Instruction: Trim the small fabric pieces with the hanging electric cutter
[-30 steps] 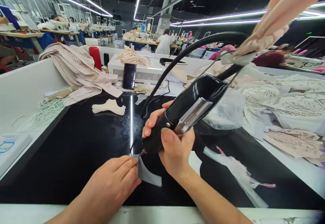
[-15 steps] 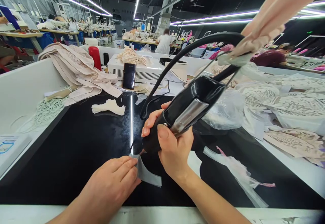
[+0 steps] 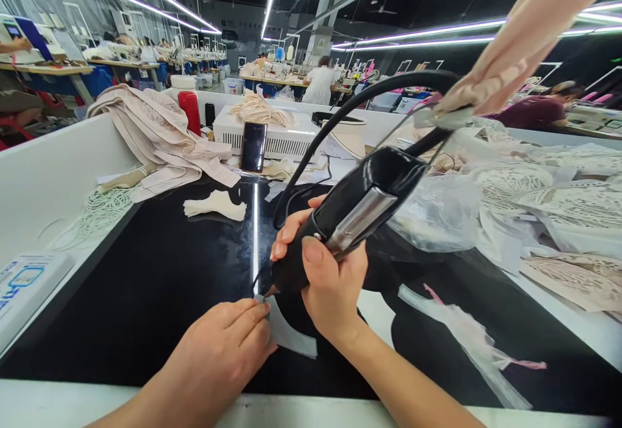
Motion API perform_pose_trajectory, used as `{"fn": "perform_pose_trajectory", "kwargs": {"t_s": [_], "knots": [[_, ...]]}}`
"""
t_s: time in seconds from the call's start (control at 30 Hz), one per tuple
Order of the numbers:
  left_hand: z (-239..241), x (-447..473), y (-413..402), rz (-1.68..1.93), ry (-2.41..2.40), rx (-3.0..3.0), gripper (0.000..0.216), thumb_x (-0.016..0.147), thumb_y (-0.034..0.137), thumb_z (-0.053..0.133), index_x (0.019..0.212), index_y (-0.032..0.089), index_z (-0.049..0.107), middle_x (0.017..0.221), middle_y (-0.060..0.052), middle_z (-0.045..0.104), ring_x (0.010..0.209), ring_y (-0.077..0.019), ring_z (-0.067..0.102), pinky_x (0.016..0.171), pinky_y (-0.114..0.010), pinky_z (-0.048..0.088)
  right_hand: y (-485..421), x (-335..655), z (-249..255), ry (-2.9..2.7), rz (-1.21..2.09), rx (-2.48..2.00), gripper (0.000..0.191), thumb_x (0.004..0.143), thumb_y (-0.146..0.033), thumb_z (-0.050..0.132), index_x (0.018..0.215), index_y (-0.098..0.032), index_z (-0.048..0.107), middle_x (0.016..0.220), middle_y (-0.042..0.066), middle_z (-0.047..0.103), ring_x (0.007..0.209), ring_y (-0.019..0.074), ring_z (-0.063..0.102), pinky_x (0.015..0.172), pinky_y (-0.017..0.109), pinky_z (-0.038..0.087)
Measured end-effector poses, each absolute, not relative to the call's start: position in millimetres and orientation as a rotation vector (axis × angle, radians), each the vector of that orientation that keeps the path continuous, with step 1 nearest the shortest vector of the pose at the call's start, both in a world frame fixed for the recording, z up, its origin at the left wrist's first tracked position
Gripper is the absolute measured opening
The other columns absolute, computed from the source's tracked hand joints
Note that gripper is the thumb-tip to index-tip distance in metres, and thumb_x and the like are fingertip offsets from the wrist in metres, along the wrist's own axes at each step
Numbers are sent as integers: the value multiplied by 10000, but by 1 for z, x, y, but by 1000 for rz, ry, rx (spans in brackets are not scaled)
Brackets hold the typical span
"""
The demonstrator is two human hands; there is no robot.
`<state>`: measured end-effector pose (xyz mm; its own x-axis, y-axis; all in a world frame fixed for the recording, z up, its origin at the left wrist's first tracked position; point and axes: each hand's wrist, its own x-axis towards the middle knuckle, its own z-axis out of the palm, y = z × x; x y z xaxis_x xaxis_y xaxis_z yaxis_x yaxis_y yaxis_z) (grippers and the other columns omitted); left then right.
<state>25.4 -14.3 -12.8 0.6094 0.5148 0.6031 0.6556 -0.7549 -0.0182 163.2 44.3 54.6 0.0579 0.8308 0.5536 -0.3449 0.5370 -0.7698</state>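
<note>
My left hand [image 3: 226,337] pinches one end of a curved, translucent grey strip [image 3: 294,334] between thumb and fingers. The strip's free end curves right over the black work surface [image 3: 121,285]. My right hand [image 3: 330,279] wraps around a black corded hand tool [image 3: 374,185] with a silver lever along its side. The tool slants down to the left, its narrow copper-coloured tip close to my left fingertips at the strip. Whether tip and strip touch, I cannot tell. A thick black cable [image 3: 330,120] loops up from the tool to a hanging beige fabric tie [image 3: 505,72].
Beige fabric pieces [image 3: 160,136] are heaped at back left. A phone [image 3: 253,147] leans against a vented white box [image 3: 286,136]. Stacked lace pieces [image 3: 573,201] and a clear plastic bag [image 3: 437,214] lie right. Near my right forearm are a white piece [image 3: 376,318] and sheer scraps [image 3: 466,337].
The view has turned slightly left, so the surroundings sit further right. My left fingers cover a little more of the strip's end. Both hands keep their hold near the tool tip.
</note>
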Motion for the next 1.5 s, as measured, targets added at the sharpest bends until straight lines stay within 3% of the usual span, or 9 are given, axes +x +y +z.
{"fn": "perform_pose_trajectory", "kwargs": {"t_s": [0.23,0.57,0.77,0.97,1.23,1.5], "knots": [[-15,26,-15,-897,-962,-2578,378,1069,215,360,882,126,676,965,-44,775,905,-175,740,806,-332,599,46,159,55,-1167,1007,-444,397,817,-409,761,1061,-272,479,775,-69,635,592,105,582,559,267,524],[-10,25,-15,-886,-962,-2599,429,1080,266,323,900,129,687,967,-46,776,904,-177,741,792,-323,611,47,157,57,-1207,1014,-462,366,827,-411,750,1050,-277,492,772,-63,618,594,108,573,556,264,530],[2,21,-16,-827,-932,-2658,450,1080,336,318,979,154,717,1018,-37,774,934,-183,731,787,-318,608,31,177,68,-1217,1006,-478,484,763,-406,824,1092,-283,490,847,-45,641,663,115,608,608,270,556],[4,19,-18,-765,-880,-2623,470,1086,286,297,988,157,738,993,-26,779,936,-183,723,811,-326,578,8,203,67,-1204,991,-494,372,811,-379,792,1046,-285,520,871,-26,640,652,126,613,563,279,536],[8,17,-17,-732,-849,-2616,457,1086,296,306,1011,182,742,1023,-4,778,953,-182,704,826,-336,539,-3,219,62,-1212,952,-513,401,827,-373,780,1128,-289,529,878,-18,631,661,135,605,574,296,531],[6,16,-17,-721,-814,-2636,408,1077,286,342,1029,165,728,1030,-22,766,971,-194,677,833,-345,516,-6,213,64,-1152,968,-566,455,787,-435,802,1084,-276,496,858,-17,632,622,128,602,539,285,528]]}}
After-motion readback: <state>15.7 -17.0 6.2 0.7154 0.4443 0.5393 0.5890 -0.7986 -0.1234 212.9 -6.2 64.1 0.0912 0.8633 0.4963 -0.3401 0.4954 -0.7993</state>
